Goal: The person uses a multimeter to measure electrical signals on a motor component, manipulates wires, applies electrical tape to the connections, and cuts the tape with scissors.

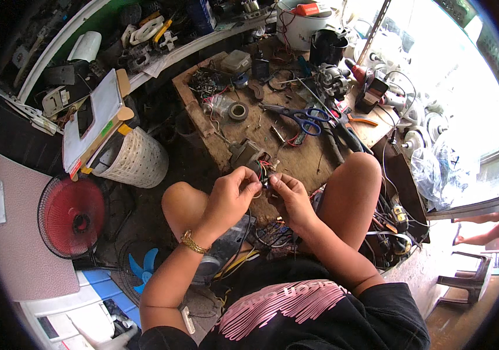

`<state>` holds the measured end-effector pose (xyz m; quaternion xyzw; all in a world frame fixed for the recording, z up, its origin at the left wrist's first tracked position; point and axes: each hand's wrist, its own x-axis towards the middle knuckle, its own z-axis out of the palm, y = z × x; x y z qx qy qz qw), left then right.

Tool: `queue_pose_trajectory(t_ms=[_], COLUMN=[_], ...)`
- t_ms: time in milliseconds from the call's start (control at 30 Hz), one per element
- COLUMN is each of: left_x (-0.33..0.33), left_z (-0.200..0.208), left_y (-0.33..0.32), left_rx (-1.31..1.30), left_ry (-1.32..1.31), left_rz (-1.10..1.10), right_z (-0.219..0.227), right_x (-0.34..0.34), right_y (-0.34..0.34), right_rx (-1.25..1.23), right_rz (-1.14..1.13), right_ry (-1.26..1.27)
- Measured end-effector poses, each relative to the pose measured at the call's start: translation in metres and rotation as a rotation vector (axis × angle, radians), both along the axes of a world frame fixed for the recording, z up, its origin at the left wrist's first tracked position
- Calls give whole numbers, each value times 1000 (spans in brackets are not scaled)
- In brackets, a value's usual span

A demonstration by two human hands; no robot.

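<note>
My left hand point(236, 191) is closed in a pinch on the thin coloured wires point(263, 167), close to the front edge of the wooden workbench point(226, 119). Facing it, my right hand point(292, 197) pinches the same bundle, its fingertips almost meeting the left ones. A small dark piece sits between the two hands, too small to name. The wires come out of a grey metal housing point(245, 153), perhaps a small motor, at the bench edge just beyond my fingers. My fingers partly cover the wire ends.
Blue-handled scissors point(308, 121), a tape roll point(238, 111) and orange-handled pliers point(361, 121) lie on the bench. A white basket point(139, 160) and red fan point(73, 216) stand left. Tangled wires point(276, 233) lie between my legs. At far right, another person's legs point(482, 229) show.
</note>
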<state>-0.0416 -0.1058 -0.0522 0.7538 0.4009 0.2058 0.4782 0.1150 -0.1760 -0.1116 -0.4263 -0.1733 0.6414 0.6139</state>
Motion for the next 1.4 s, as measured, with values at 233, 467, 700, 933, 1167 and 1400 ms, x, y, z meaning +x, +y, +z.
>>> queue_pose_trajectory(t_ms=[233, 467, 700, 933, 1167, 1400], left_x=[-3, 1, 6, 9, 7, 7], left_z=[-22, -27, -24, -26, -24, -27], left_y=[3, 9, 12, 6, 10, 7], left_rx=[-321, -325, -368, -368, -510, -507], left_ry=[-334, -215, -211, -311, -400, -427], left_rz=[101, 38, -17, 64, 94, 146], right_z=[-6, -7, 5, -1, 0, -13], right_x=[5, 8, 9, 10, 8, -5], right_y=[-1, -1, 1, 9, 19, 14], right_rx=[69, 92, 64, 139, 222, 338], right_rz=[48, 98, 49, -4, -65, -195], right_ry=[33, -51, 10, -220, -498, -612])
